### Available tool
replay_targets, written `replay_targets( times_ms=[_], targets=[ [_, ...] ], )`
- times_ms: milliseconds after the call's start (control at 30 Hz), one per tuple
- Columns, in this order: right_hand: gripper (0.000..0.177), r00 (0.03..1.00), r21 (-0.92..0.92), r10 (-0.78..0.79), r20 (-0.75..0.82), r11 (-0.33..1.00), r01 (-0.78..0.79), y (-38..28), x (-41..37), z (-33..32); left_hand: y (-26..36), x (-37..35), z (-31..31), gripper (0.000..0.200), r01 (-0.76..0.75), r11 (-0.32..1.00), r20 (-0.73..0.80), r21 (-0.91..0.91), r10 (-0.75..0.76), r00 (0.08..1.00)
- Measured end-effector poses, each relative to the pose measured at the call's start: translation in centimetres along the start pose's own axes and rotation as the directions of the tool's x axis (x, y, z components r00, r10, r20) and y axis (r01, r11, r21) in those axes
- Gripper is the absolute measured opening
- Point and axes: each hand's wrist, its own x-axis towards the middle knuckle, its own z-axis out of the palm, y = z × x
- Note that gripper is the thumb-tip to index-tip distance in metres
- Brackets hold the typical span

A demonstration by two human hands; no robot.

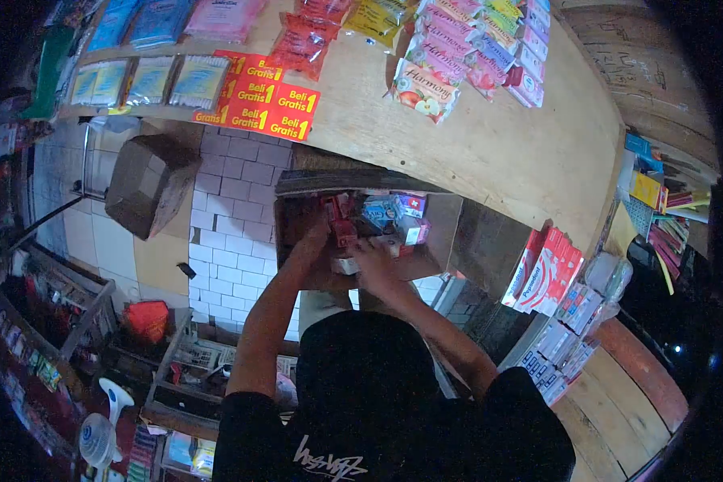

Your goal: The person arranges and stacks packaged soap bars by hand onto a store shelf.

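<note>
Both my hands reach into an open brown cardboard box (434, 255) under the counter's edge. At its left side my left hand (318, 233) has its fingers closed at a small red box (344, 233); shadow hides part of the grip. My right hand (373, 261) lies over the small packages in the middle, fingers stretched out and close to the red box. A pale small box (345, 265) sits between the hands. Farther in are a light-blue pack (381, 210), a red-and-white box (411, 206) and a white-and-pink box (415, 231).
The wooden counter (498, 161) above holds Harmony soap packs (430, 88), red "Beli Gratis 1" packs (261, 96) and Pepsodent boxes (546, 273). An empty-looking carton (153, 185) stands left on the tiles. Shelves (80, 313) and a white fan (100, 434) are at lower left.
</note>
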Motion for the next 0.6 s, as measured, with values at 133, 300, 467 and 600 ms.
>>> replay_targets(
  times_ms=[133,300,467,600],
  targets=[
    [0.053,0.933,0.084,0.324,0.156,0.937,-0.339,3.5,-1.9,-3.8,0.3,4.8,2.3,0.052,-0.043,0.999,0.02,-0.01,0.043,0.999],
    [0.052,0.977,-0.255,0.211,-0.024,0.944,-0.21,5.6,-5.8,-6.2,0.6,6.2,5.2,0.05,-0.048,0.999,0.06,-0.021,0.049,0.997],
    [0.043,0.985,-0.288,0.174,0.023,0.944,-0.16,7.9,-4.9,-3.3,-0.1,6.1,6.1,0.049,-0.025,0.999,0.065,-0.027,0.026,0.998],
    [0.045,0.965,-0.347,0.077,0.249,0.938,0.015,9.3,-2.6,-3.1,-0.6,6.4,6.5,0.048,-0.011,0.999,0.051,-0.03,0.012,0.999]
  ],
)
